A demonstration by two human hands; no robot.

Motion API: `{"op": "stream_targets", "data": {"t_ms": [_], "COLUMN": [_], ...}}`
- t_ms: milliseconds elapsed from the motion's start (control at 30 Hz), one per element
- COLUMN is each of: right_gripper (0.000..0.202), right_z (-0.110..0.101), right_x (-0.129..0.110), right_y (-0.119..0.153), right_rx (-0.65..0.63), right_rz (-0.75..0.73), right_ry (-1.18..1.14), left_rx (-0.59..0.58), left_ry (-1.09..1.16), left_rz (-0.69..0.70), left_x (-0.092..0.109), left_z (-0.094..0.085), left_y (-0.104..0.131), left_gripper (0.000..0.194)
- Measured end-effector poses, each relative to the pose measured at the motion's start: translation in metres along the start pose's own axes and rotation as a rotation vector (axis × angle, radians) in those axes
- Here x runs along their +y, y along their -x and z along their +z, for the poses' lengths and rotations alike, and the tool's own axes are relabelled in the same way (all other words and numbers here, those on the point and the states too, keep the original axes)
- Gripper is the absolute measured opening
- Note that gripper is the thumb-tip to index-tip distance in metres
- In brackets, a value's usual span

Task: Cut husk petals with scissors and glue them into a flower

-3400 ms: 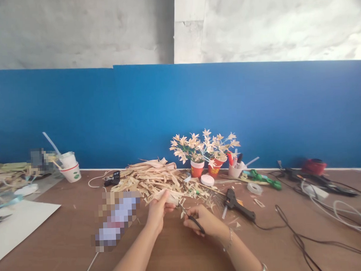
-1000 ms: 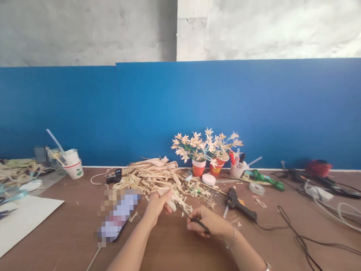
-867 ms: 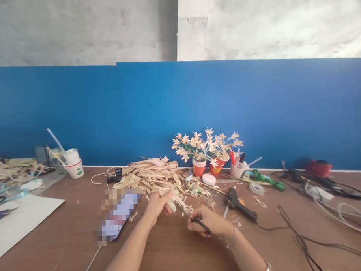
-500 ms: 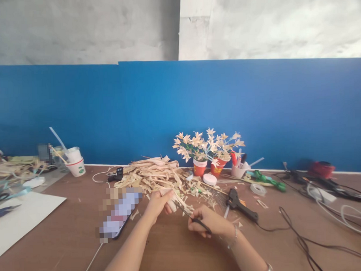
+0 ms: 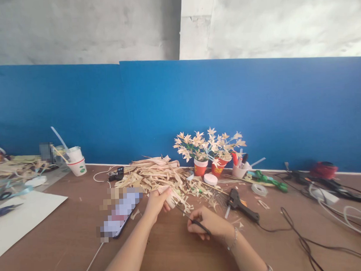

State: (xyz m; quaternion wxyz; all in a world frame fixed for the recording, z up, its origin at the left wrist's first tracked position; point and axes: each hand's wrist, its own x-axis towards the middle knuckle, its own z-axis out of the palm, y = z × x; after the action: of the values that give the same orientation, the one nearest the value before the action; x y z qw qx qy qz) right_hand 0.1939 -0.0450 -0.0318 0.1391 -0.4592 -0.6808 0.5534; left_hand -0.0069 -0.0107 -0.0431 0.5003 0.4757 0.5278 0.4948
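My left hand point(image 5: 158, 201) pinches a pale strip of dried husk point(image 5: 170, 200) at the middle of the table. Dark-handled scissors point(image 5: 198, 225) are in my right hand point(image 5: 203, 223), a little to the right and nearer to me. Their blades point up and left, with the tips at the edge of the husk. Whether the blades are apart is too small to tell. Behind my left hand lies a heap of pale husk strips point(image 5: 152, 172), with small cut scraps point(image 5: 200, 188) to its right.
A phone point(image 5: 122, 212) lies left of my left forearm. Two red cups point(image 5: 200, 168) of husk flowers stand behind. A black glue gun point(image 5: 242, 206) with a cable, a tape roll point(image 5: 259, 189) and wires lie to the right. White board point(image 5: 26, 220) lies left.
The view has shifted slightly. My right hand and the scissors have moved very slightly left relative to the table; both hands keep their hold.
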Motion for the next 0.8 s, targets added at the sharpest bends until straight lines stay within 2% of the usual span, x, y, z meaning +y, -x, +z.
{"op": "stream_targets", "data": {"t_ms": [167,400,800], "right_gripper": [0.016,0.015,0.018], "right_z": [0.0002,0.0020,-0.0010], "right_x": [-0.0008,-0.0018,0.0000], "right_y": [0.0003,0.0001,0.0008], "right_rx": [0.011,0.005,-0.015], "right_rz": [-0.002,0.004,-0.004], "right_ry": [0.042,0.036,0.015], "left_rx": [-0.027,-0.005,-0.053], "left_ry": [-0.042,-0.117,-0.051], "left_rz": [-0.022,-0.026,0.002], "left_x": [0.0025,0.0022,0.0003], "left_z": [0.0005,0.0020,0.0020], "left_y": [0.0016,0.0020,0.0013], "left_gripper": [0.041,0.042,0.037]}}
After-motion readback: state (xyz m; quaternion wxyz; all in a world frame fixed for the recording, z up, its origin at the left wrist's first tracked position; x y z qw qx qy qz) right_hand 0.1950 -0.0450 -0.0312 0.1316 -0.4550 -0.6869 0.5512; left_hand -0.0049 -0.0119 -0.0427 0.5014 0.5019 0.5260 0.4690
